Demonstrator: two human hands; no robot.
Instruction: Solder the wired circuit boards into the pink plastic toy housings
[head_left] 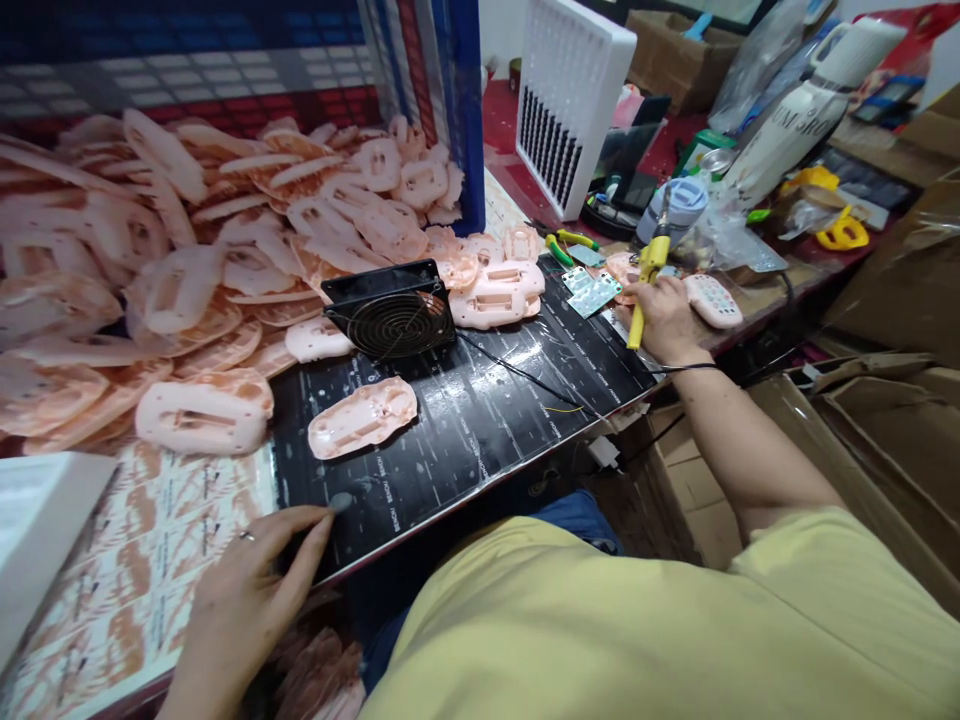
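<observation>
Directions: view centre of dial at the lone pink molded shell (362,418) on the black mat (480,400); twelve is the top of the view.

1. Grip state. The right hand (667,318), between two and three o'clock, has its grip closed around the yellow tool (651,262), whose slim end points to twelve. The left hand (251,580), at seven, rests at the desk (150,560); its thumb and forefinger are extended, tips nearly together, nothing visible between them.

2. Handling. Hold the tool by its yellow body. Guide the slim end clear of the circuit boards (592,292) at two and avoid snagging the black cable (517,372). Steady the desk edge with the left hand, away from the tool's end.

3. Count. Yellow tool: one. Black fan (397,325), between twelve and one: one. Lone shell: one. Keypad casing (712,302), beyond the right hand: one. Circuit boards: overlapping, exact count unclear. Shells piled in the blue crate (461,120), toward eleven: too many to count.
</observation>
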